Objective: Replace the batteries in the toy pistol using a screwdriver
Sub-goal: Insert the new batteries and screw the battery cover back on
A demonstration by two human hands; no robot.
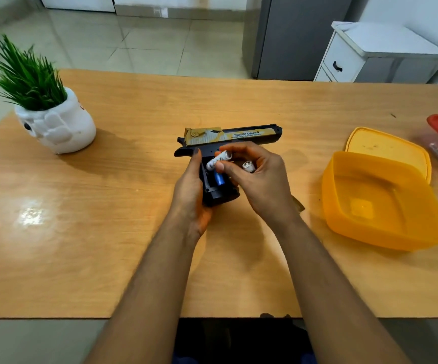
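- Left hand (190,190) is wrapped round the grip of the pistol (228,139), fingers curled under it, thumb up along the frame. I'd guess that's just to keep the open battery bay facing up and steady.
- Right hand (254,177) is pinching a white cell (218,160) between thumb and forefinger, tilted nose-down right over the bay, so it looks like it's mid-swap. Can't tell if it's going in or coming out.
- A second cell (249,166) is tucked back in the curled fingers of that same hand, probably parked there so it's ready.
- Just under the thumb, a blue cell (219,178) sits in the bay.
- Past the fingertips, the pistol's gold slide lies flat on the table (81,232), barrel pointing right.
- Off to the right, well clear of the hands, an open yellow tub (375,200) with its lid (386,145) behind it, handy for loose bits.
- No screwdriver in view.
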